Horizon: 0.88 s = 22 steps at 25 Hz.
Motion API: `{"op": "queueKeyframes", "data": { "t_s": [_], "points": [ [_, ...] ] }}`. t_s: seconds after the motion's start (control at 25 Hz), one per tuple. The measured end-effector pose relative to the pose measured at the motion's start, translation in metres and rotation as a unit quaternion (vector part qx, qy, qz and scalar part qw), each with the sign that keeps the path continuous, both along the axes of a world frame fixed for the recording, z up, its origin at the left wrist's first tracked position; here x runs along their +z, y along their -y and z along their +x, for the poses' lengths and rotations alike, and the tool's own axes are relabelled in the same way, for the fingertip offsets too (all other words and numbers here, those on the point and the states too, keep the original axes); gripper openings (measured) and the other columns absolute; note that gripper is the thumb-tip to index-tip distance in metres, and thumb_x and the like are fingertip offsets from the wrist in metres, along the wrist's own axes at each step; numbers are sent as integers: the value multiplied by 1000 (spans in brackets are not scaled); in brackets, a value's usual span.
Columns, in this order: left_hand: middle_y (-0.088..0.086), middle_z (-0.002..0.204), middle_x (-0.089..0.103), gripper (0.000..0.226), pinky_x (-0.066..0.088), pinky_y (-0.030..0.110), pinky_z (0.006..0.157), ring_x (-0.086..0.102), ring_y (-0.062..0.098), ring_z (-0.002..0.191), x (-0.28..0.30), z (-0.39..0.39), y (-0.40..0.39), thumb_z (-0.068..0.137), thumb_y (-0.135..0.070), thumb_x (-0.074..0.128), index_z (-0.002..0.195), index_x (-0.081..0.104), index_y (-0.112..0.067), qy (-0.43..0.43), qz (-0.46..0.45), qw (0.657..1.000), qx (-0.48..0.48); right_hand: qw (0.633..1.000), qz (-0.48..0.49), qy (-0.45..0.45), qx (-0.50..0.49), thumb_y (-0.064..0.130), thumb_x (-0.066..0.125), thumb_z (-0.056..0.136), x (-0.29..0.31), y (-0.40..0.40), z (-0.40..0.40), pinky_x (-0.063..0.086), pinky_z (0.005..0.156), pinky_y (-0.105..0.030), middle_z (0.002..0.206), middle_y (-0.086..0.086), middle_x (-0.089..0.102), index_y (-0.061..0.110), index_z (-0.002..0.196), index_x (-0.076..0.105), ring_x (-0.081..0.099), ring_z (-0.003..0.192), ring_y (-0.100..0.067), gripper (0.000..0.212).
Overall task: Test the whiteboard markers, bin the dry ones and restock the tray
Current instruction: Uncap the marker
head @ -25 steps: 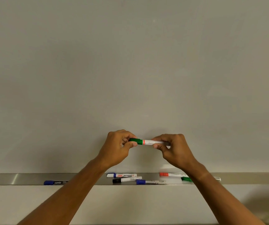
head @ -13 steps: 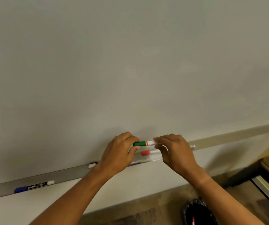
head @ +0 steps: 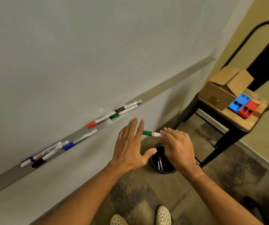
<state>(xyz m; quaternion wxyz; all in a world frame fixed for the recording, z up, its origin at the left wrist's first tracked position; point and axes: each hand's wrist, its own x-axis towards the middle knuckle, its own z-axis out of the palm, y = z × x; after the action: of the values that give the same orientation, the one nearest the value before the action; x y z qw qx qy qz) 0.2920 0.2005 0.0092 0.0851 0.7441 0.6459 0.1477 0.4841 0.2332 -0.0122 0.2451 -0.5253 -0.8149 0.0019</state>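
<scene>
Above the black bin (head: 160,164) on the floor, the green-capped marker (head: 152,133) now hangs level, whereas half a second ago it was held in front of the whiteboard at tray height; the view has swung down and to the right with it. The right hand (head: 178,148) alone pinches its white barrel, palm down, wrist bent over the bin mouth. The left hand (head: 130,143), which earlier gripped the green cap, has let go and lies flat with fingers spread straight, just beside the cap. Two discarded markers (head: 160,164) already lie in the bin. This one is probably judged dry and about to be dropped. Other markers remain on the tray (head: 4,181) under the board
</scene>
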Motion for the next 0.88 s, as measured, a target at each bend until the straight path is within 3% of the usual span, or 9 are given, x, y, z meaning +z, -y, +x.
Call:
{"op": "queueKeyframes", "data": {
  "t_s": [0.16, 0.44, 0.72, 0.88],
  "points": [
    [8, 161, -9, 104, 5, 41, 121, -9, 21, 148, -46, 55, -16, 80, -75, 42, 152, -9, -20, -47, -40, 998, -33, 997, -44, -35, -44, 9, 71, 85, -45, 4, 52, 52, 81, -38, 108, -6, 73, 11, 108, 71, 68, 95, -28, 23],
    [11, 161, -7, 108, 1, 43, 121, -9, 23, 148, -144, 138, -45, 76, -78, 37, 152, -8, -17, -84, -126, 987, -53, 985, -142, -50, -86, 12, 71, 86, -140, -10, 133, 55, 80, -37, 110, -8, 72, 9, 111, 71, 68, 101, -26, 25],
    [12, 161, -4, 110, 7, 46, 120, -6, 25, 148, -195, 149, -66, 75, -79, 40, 152, -6, -16, -90, -172, 981, 3, 971, -209, -34, -109, 8, 73, 83, -207, -37, 157, 57, 70, -39, 102, -12, 74, 5, 107, 72, 70, 90, -31, 24],
    [11, 161, -4, 110, 7, 45, 120, -5, 24, 148, -212, 141, -64, 75, -80, 37, 153, -5, -15, -94, -187, 978, 25, 955, -261, -20, -137, 14, 65, 91, -225, -51, 148, 56, 63, -40, 100, -13, 73, 6, 114, 68, 69, 83, -35, 25]
  ]
}}
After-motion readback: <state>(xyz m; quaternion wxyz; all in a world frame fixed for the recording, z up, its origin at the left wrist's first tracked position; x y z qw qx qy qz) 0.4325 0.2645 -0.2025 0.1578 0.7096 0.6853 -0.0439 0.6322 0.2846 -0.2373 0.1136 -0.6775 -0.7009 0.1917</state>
